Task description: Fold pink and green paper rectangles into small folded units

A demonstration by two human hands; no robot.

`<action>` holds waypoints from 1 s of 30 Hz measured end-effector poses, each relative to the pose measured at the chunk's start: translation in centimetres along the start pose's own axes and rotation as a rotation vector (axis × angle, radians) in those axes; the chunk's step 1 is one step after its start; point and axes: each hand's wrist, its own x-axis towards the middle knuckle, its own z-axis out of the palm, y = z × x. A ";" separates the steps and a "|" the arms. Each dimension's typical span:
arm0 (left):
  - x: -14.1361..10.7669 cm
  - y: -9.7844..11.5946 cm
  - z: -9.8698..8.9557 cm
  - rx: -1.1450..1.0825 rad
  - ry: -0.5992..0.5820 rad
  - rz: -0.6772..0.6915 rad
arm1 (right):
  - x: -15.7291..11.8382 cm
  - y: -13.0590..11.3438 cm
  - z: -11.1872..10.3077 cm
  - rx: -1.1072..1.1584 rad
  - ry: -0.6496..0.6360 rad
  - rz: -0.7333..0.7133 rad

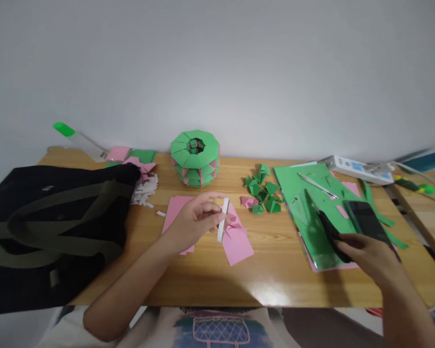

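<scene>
My left hand (203, 216) pinches a narrow white paper strip (223, 220) upright over the middle of the table. Behind the strip lie pink folded papers (238, 245), and a stack of pink sheets (174, 212) is partly under my left forearm. On the right, my right hand (362, 251) is closed on the black handle of a utility knife (331, 232), its blade end pointing up and left over the green paper sheets (286, 181). A dark phone (369, 220) lies just beyond my right hand.
A green and pink paper model (195, 157) stands near the wall, with folded green pieces (263, 191) to its right. A black bag (58, 217) covers the left side, beside white paper scraps (145, 190). A power strip (358, 169) and pen (317, 186) lie at right.
</scene>
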 end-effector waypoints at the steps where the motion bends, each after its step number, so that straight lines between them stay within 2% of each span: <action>1: 0.0 0.0 0.0 -0.014 -0.010 -0.009 | -0.3 0.0 -0.2 0.213 -0.025 0.125; 3: 0.0 0.1 -0.1 -0.048 -0.038 -0.008 | -1.1 -0.3 -0.3 0.656 -0.093 0.272; 5: 0.1 0.1 -0.1 -0.069 -0.053 0.003 | -2.3 -1.2 0.1 0.880 -0.140 0.242; 7: 0.2 0.2 -0.1 -0.069 -0.052 0.003 | -3.7 -2.6 0.8 1.222 -0.202 0.170; 9: 0.2 0.4 0.0 -0.061 -0.048 -0.018 | -5.2 -4.1 1.5 1.349 -0.319 0.102; 11: 0.1 0.5 0.0 -0.057 -0.047 -0.030 | -6.3 -5.6 2.3 1.361 -0.465 0.038; 15: -0.1 0.4 -0.2 -0.049 -0.038 -0.001 | -6.8 -7.4 3.4 1.219 -0.629 -0.115; 20: -0.5 0.0 -1.0 -0.050 -0.053 0.027 | -6.3 -7.9 2.7 0.697 -0.811 -0.455; 22: -0.7 0.0 -1.3 -0.038 -0.049 0.043 | -6.2 -8.3 2.1 0.513 -0.773 -0.506; 26: -1.1 0.1 -1.5 0.019 -0.023 0.061 | -6.1 -10.1 1.2 0.139 -0.544 -0.546; 30: -1.4 0.4 -1.5 0.127 -0.030 0.051 | -6.3 -11.6 0.4 -0.016 -0.441 -0.684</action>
